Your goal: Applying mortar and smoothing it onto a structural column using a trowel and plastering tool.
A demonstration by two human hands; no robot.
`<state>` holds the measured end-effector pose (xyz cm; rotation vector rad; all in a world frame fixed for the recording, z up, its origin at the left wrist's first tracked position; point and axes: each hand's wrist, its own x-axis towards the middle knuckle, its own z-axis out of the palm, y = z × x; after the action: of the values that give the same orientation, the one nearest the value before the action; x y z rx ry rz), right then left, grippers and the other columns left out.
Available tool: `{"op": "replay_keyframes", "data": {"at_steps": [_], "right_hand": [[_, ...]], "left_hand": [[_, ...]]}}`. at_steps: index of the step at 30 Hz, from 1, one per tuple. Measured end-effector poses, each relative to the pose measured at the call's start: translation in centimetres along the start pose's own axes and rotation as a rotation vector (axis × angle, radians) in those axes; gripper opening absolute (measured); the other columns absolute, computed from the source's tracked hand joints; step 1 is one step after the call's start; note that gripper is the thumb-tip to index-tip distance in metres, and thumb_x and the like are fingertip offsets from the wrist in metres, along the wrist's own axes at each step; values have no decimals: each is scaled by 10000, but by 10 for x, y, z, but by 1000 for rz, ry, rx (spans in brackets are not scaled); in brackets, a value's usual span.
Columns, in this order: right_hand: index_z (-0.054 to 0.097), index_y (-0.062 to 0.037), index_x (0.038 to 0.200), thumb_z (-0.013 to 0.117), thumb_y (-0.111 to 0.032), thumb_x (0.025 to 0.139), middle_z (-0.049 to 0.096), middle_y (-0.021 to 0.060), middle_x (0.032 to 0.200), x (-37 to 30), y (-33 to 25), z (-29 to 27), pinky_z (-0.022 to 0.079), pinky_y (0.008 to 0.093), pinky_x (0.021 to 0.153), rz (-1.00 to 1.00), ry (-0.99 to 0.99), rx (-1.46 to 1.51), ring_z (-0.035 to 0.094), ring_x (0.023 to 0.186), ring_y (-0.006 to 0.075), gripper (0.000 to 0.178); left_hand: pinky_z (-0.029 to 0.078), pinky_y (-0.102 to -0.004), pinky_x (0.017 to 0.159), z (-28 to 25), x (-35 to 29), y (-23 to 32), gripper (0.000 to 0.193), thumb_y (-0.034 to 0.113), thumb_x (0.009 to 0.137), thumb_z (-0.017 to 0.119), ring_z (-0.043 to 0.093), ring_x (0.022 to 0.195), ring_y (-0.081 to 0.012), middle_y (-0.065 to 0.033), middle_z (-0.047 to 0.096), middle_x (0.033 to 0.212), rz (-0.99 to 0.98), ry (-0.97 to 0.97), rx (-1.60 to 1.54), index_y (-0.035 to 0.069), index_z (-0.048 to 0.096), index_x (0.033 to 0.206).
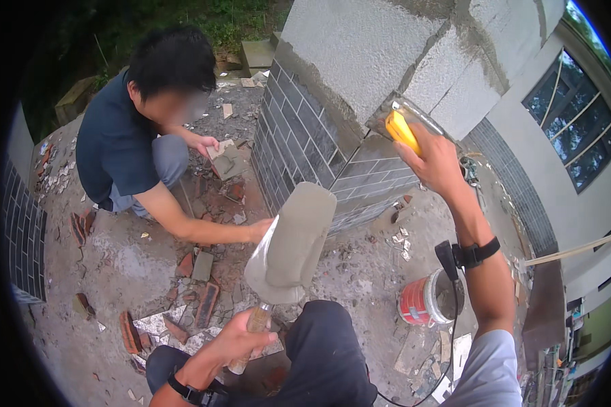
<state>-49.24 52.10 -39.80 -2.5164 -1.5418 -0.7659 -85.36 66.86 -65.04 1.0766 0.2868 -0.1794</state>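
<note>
My left hand (241,342) is closed round the wooden handle of a trowel (254,339), whose broad blade carries a thick layer of wet grey mortar (297,237). In my right hand (436,159) is a plastering float with a yellow handle (402,130); its flat plate lies against the corner of a pillar (366,47), at the lower edge of the rough grey plaster. Grey brick-pattern tiles (295,129) cover the pillar below that edge. My fingers hide part of the float.
A co-worker (125,136) squats at the left, holding a mortar-smeared piece of tile (229,161). A red and white bucket (428,300) stands by my right knee, near a black cable (455,312). Broken bricks (207,305) and tile shards litter the ground.
</note>
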Motion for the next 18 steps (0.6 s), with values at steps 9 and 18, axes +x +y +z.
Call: {"op": "replay_keyframes", "data": {"at_steps": [9,18], "right_hand": [[595,-16,1053,567,-395,930,571,62,639,-92,-9,25,421,320,520,369,-108,707,554,535,175,399],[558,-12,1142,542,-359,967,571,23,655,-100,-84,-21,404,231,496,290,-512,1120,520,528,88,389]], "left_hand": [[390,-253,476,5,17,-9,213,105,873,683,490,519,-91,5,496,680,51,-5,-39,72,485,944],[410,-247,480,18,35,-13,251,107,853,702,512,547,-89,-7,530,732,66,-77,-52,73,488,980]]}}
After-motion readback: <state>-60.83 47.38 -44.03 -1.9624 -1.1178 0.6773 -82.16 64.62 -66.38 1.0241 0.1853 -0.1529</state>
